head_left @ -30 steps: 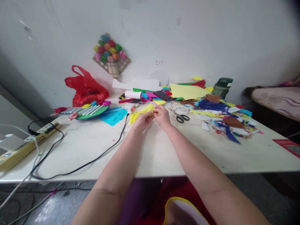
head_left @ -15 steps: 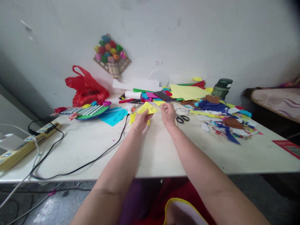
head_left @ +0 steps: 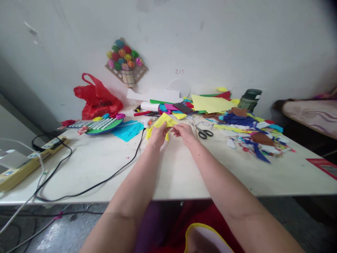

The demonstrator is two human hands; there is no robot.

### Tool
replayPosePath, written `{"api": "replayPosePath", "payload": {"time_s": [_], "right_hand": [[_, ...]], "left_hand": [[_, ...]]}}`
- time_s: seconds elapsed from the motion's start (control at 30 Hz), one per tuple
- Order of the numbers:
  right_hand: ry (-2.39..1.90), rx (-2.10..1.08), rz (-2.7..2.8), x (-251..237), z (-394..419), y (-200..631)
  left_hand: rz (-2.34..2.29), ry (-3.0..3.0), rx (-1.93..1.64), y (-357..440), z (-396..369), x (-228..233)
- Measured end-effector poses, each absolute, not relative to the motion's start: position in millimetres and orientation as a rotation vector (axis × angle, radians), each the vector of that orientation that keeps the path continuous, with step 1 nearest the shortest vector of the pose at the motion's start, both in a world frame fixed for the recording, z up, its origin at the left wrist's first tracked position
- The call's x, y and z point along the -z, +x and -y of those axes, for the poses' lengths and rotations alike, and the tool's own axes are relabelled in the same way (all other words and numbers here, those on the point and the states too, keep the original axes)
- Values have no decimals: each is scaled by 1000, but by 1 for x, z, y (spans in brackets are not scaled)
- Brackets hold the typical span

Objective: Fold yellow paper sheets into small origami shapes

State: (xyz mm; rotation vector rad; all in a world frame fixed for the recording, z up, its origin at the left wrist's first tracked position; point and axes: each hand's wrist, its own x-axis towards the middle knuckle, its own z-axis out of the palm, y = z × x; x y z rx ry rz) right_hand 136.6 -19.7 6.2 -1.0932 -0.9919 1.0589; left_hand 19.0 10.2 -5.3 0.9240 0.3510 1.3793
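Observation:
A folded piece of yellow crepe paper is pinched in my left hand, its corners sticking out past the fingers. My right hand is closed, thumb and fingertips pressed together at the paper's right edge. Just right of that hand lie black-handled scissors, beside a thin wooden stick. Behind the left hand is a glue gun, partly hidden by the paper. Blue paper pieces lie flat to its left.
Colourful scraps spread over the table's right side, near a green bottle. A red plastic bag stands at the back left, behind a green round craft piece. A black cord runs to the power strip.
My right hand has moved left and closed its fingers at the edge of the yellow crepe paper. My left hand keeps its hold in nearly the same place.

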Motion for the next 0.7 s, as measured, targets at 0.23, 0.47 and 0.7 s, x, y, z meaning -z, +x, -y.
{"api": "replayPosePath", "payload": {"time_s": [0.23, 0.47, 0.7], "right_hand": [[-1107, -946, 1064, -7, 21, 137], [-924, -1201, 1073, -5, 21, 141], [-955, -1166, 1020, -4, 21, 136]], "left_hand": [[-373, 870, -1390, 19, -12, 6], [-403, 862, -1407, 18, -9, 3], [-403, 1020, -1310, 22, -1, 2]]}}
